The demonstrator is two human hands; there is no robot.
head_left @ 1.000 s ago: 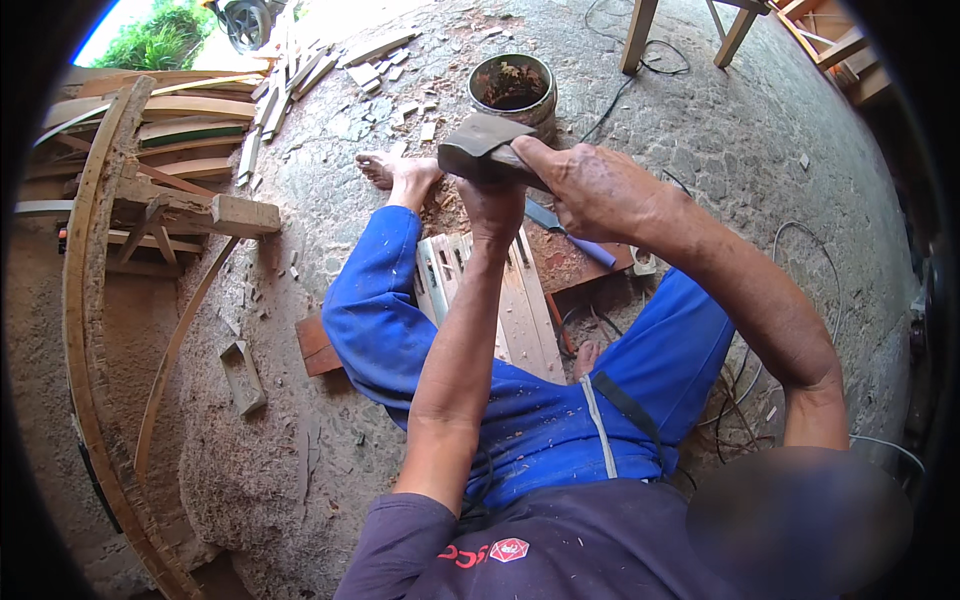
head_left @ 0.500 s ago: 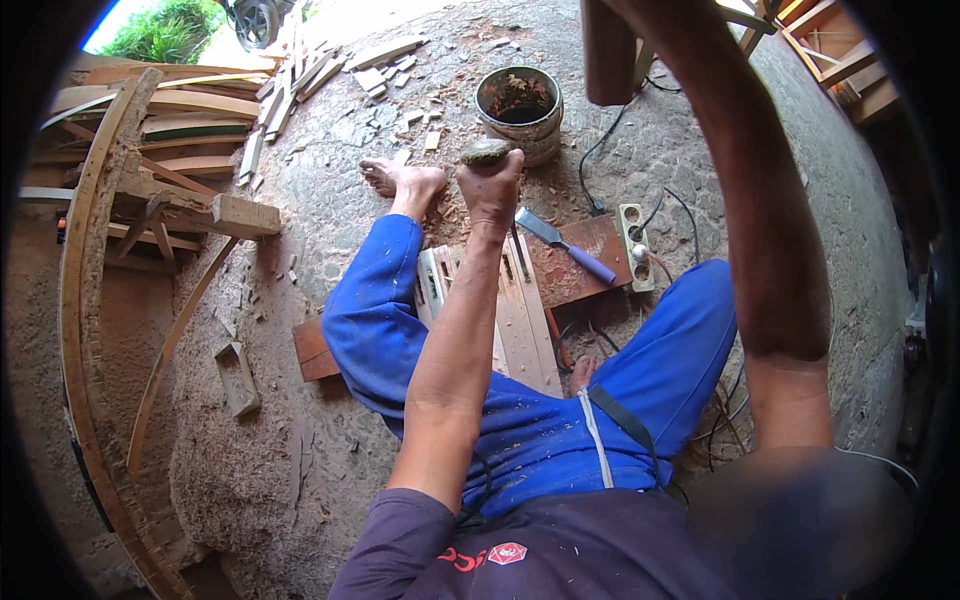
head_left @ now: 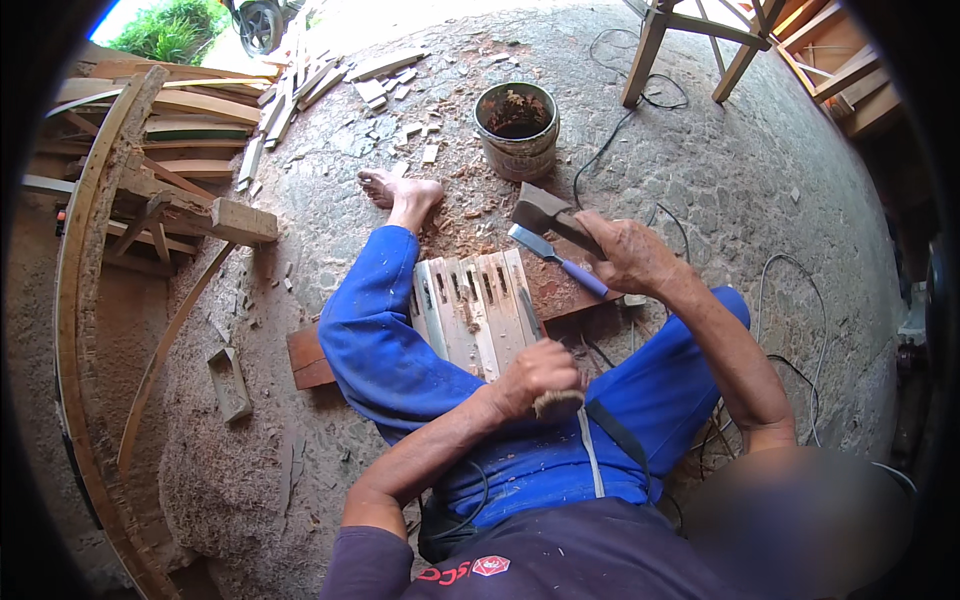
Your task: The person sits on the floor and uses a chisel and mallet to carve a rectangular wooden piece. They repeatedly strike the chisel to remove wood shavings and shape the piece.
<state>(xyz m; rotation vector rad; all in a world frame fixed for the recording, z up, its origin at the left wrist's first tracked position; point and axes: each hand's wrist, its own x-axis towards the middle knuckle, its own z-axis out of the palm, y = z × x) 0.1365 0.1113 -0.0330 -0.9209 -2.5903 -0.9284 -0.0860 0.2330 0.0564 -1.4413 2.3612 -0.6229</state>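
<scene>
My left hand (head_left: pixel 540 375) is closed round the handle of a chisel, above my lap at the near end of several pale wooden strips. The worn round butt of the chisel (head_left: pixel 558 404) faces me. Its blade seems to point away along the right-hand strip. Long slots are cut in the far ends of the wooden strips (head_left: pixel 470 310), which lie side by side between my legs. My right hand (head_left: pixel 632 255) grips a dark wooden mallet (head_left: pixel 543 212), held over the brown board. Under it rests a second chisel with a purple-blue handle (head_left: pixel 583 277).
A dirty bucket (head_left: pixel 517 150) stands beyond the strips. Wood offcuts (head_left: pixel 372 90) and shavings litter the floor. Curved timbers (head_left: pixel 90 250) are stacked at the left. A wooden trestle (head_left: pixel 700 35) and loose cables (head_left: pixel 683 230) are at the right. A small wooden box (head_left: pixel 230 385) lies at the left.
My left hand has come back toward my lap with the chisel. My right hand has lowered the mallet from the top of the view to above the brown board.
</scene>
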